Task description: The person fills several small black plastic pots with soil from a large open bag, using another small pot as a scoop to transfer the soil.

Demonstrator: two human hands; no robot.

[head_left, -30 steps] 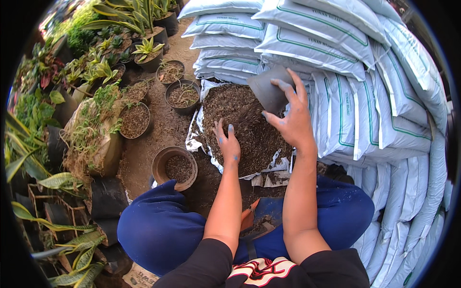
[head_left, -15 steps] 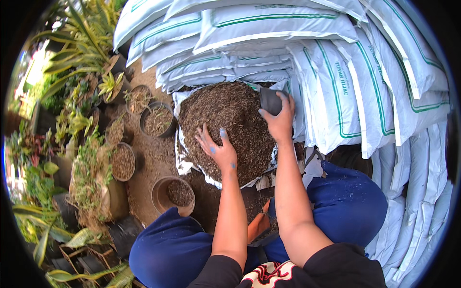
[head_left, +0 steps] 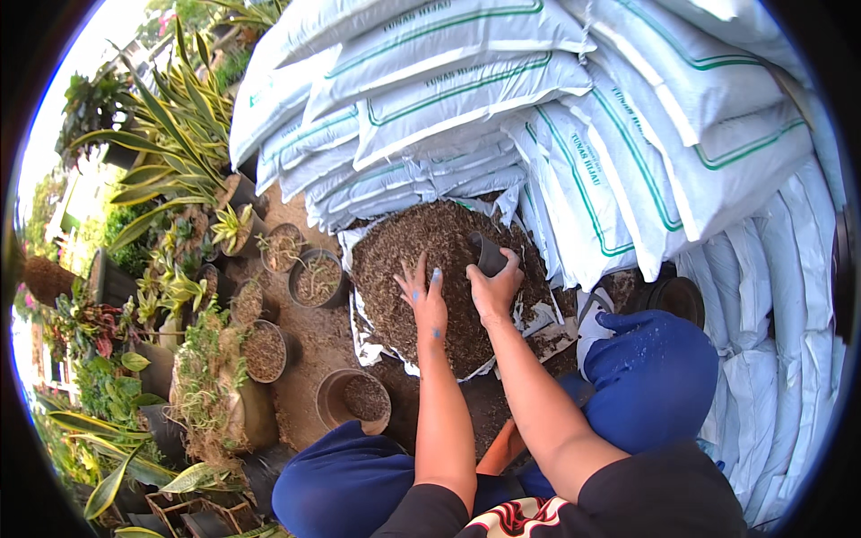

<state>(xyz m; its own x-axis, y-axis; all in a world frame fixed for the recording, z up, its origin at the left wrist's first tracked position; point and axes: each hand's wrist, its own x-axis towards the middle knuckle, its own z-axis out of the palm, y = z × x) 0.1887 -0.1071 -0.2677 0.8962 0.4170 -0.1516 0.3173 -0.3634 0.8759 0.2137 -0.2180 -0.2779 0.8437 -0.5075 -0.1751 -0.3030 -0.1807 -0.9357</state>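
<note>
A mound of dark brown soil point(head_left: 421, 260) lies on an opened white sack in front of me. My right hand point(head_left: 493, 289) grips a small dark plastic pot point(head_left: 489, 254), its mouth pushed into the soil. My left hand point(head_left: 425, 296) rests flat on the mound right beside the pot, fingers spread. My knees in blue trousers point(head_left: 655, 377) flank the mound.
Stacked white sacks with green stripes point(head_left: 538, 99) rise behind and to the right of the soil. Several soil-filled pots point(head_left: 355, 400) stand on the ground to the left, with potted plants point(head_left: 179, 152) beyond them. An orange sandal point(head_left: 499, 448) shows between my arms.
My right hand has brought the dark pot down from the mound's right edge into the soil. My left hand has shifted next to it. The view has swung leftward and closer.
</note>
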